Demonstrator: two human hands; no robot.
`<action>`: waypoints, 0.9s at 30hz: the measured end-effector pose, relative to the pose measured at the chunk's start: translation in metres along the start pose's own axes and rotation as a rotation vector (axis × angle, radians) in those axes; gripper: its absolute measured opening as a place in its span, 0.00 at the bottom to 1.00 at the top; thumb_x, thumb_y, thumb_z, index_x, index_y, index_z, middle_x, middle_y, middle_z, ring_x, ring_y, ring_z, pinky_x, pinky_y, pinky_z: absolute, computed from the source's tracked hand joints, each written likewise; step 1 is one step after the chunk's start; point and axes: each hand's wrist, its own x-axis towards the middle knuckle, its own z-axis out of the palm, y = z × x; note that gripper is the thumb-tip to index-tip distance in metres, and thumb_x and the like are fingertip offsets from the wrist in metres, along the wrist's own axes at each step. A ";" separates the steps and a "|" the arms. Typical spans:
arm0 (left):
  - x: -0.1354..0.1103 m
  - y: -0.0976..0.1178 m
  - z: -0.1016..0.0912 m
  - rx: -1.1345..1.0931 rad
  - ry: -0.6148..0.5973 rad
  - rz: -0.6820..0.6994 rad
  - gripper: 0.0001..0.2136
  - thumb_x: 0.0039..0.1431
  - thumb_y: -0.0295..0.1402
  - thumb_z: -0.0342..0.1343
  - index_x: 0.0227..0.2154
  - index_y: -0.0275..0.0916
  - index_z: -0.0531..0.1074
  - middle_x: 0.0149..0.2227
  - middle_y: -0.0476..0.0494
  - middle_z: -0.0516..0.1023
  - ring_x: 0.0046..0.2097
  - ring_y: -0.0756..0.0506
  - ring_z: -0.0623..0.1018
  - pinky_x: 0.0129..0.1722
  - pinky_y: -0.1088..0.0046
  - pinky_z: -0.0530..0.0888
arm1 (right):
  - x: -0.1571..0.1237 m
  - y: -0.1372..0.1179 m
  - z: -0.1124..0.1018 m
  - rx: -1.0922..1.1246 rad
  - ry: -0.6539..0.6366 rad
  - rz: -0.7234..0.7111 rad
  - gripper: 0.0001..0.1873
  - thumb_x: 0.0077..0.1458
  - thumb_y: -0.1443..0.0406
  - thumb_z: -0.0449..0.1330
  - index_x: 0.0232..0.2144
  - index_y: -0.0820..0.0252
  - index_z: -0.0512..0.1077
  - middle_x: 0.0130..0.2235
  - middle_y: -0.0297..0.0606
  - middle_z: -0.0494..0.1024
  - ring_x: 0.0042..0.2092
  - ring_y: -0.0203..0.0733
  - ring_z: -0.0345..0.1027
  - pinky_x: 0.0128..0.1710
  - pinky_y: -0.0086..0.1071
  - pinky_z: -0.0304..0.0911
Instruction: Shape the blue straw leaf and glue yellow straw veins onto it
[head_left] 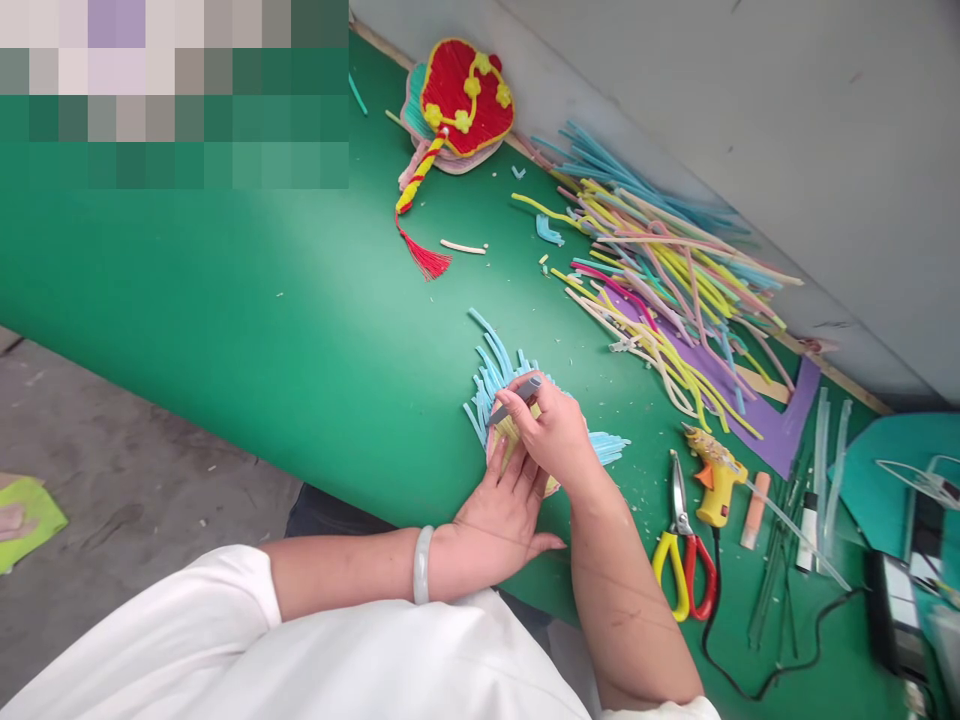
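Note:
My left hand (499,520) lies flat, fingers stretched out, on a pale yellow piece with a pink edge (504,425) near the table's front edge. Light blue fuzzy stems (491,370) fan out from beyond that piece, and more blue ends (609,447) show on its right. Closed around a slim grey tool (514,400), my right hand (553,430) is over the piece, just above the left fingers. The tool slants down to the left; its exact kind is not clear. Both hands cover much of the piece.
At the back stands out a red fan (469,100) with yellow trim and tassel. A heap of coloured stems (660,260) lies right of it, partly on purple sheet (784,440). Pliers-like cutters (682,540), a yellow glue gun (718,475) and its black cord (757,695) lie at right.

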 end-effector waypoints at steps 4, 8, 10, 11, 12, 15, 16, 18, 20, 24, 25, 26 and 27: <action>0.000 0.000 -0.001 -0.020 -0.015 -0.003 0.43 0.61 0.59 0.44 0.64 0.21 0.56 0.67 0.23 0.54 0.69 0.27 0.52 0.66 0.46 0.46 | 0.003 0.001 -0.002 0.016 0.017 0.006 0.14 0.62 0.54 0.54 0.29 0.55 0.67 0.30 0.34 0.76 0.31 0.40 0.69 0.34 0.32 0.61; -0.001 0.001 -0.003 0.000 0.004 -0.011 0.43 0.61 0.58 0.45 0.63 0.21 0.57 0.68 0.22 0.53 0.69 0.27 0.50 0.66 0.46 0.45 | 0.005 0.003 -0.003 0.002 0.039 0.011 0.14 0.62 0.53 0.54 0.30 0.54 0.68 0.30 0.34 0.76 0.31 0.40 0.68 0.34 0.32 0.61; -0.001 0.001 -0.002 0.009 0.013 -0.010 0.42 0.61 0.58 0.45 0.63 0.20 0.57 0.67 0.22 0.54 0.69 0.27 0.50 0.66 0.46 0.45 | 0.005 0.004 -0.004 0.004 0.048 0.008 0.14 0.62 0.53 0.54 0.30 0.54 0.68 0.30 0.34 0.76 0.31 0.40 0.68 0.34 0.32 0.61; -0.001 0.001 -0.002 0.013 0.019 -0.009 0.42 0.61 0.58 0.45 0.63 0.20 0.57 0.67 0.22 0.55 0.69 0.27 0.50 0.66 0.46 0.45 | 0.005 0.004 -0.004 0.005 0.056 0.006 0.14 0.62 0.53 0.54 0.30 0.54 0.68 0.30 0.35 0.76 0.31 0.40 0.68 0.34 0.32 0.61; -0.002 0.001 -0.001 0.015 0.025 -0.007 0.43 0.61 0.58 0.44 0.63 0.20 0.58 0.67 0.22 0.55 0.69 0.27 0.50 0.66 0.45 0.45 | 0.005 0.004 -0.004 0.005 0.068 0.006 0.15 0.62 0.52 0.54 0.30 0.54 0.68 0.30 0.34 0.76 0.31 0.40 0.68 0.34 0.32 0.61; -0.002 0.001 0.000 0.011 0.034 -0.008 0.43 0.61 0.58 0.45 0.63 0.20 0.57 0.67 0.21 0.55 0.69 0.26 0.49 0.66 0.45 0.46 | 0.004 0.003 -0.006 0.011 0.096 0.013 0.15 0.62 0.52 0.54 0.31 0.54 0.68 0.30 0.34 0.76 0.31 0.40 0.68 0.34 0.31 0.61; -0.002 0.001 0.000 0.007 0.032 -0.009 0.43 0.61 0.58 0.45 0.63 0.20 0.57 0.67 0.21 0.55 0.69 0.26 0.49 0.66 0.45 0.46 | 0.003 0.002 -0.006 0.018 0.091 0.013 0.15 0.62 0.52 0.54 0.30 0.54 0.68 0.29 0.34 0.76 0.31 0.40 0.68 0.33 0.31 0.61; -0.002 0.001 0.001 -0.005 0.024 -0.008 0.43 0.61 0.57 0.45 0.63 0.19 0.57 0.67 0.20 0.55 0.69 0.26 0.49 0.66 0.45 0.46 | 0.002 0.001 -0.006 0.035 0.056 0.004 0.14 0.62 0.53 0.54 0.30 0.54 0.68 0.29 0.33 0.76 0.30 0.39 0.67 0.33 0.30 0.61; -0.001 0.001 0.002 -0.015 0.026 -0.006 0.43 0.61 0.58 0.45 0.63 0.19 0.57 0.67 0.20 0.55 0.69 0.25 0.51 0.66 0.44 0.45 | 0.003 0.000 -0.005 0.051 0.016 -0.009 0.13 0.62 0.54 0.54 0.30 0.54 0.67 0.29 0.33 0.75 0.30 0.39 0.67 0.32 0.30 0.61; -0.001 0.001 0.003 -0.010 0.050 -0.009 0.44 0.60 0.59 0.45 0.63 0.19 0.58 0.67 0.20 0.55 0.68 0.25 0.51 0.66 0.45 0.43 | 0.005 0.002 -0.001 0.042 0.001 -0.017 0.13 0.62 0.55 0.55 0.30 0.55 0.67 0.29 0.33 0.76 0.31 0.39 0.68 0.34 0.30 0.61; -0.001 0.001 0.003 -0.004 0.053 -0.009 0.44 0.60 0.59 0.45 0.62 0.19 0.58 0.67 0.20 0.55 0.69 0.25 0.51 0.66 0.44 0.43 | 0.006 0.002 -0.001 0.033 0.008 -0.018 0.13 0.62 0.55 0.55 0.30 0.55 0.67 0.29 0.34 0.76 0.31 0.39 0.68 0.34 0.30 0.61; -0.001 0.001 0.002 0.002 0.052 -0.009 0.44 0.60 0.59 0.45 0.62 0.19 0.58 0.67 0.20 0.55 0.69 0.26 0.50 0.66 0.44 0.43 | 0.007 0.003 0.000 0.024 0.017 -0.019 0.13 0.62 0.55 0.55 0.30 0.55 0.67 0.29 0.34 0.76 0.31 0.40 0.68 0.34 0.31 0.61; -0.001 0.001 0.002 0.008 0.049 -0.010 0.43 0.60 0.59 0.45 0.62 0.19 0.58 0.67 0.20 0.55 0.69 0.26 0.50 0.66 0.44 0.44 | 0.008 0.003 0.000 0.015 0.027 -0.018 0.13 0.62 0.54 0.55 0.30 0.54 0.67 0.29 0.34 0.76 0.31 0.40 0.68 0.35 0.31 0.61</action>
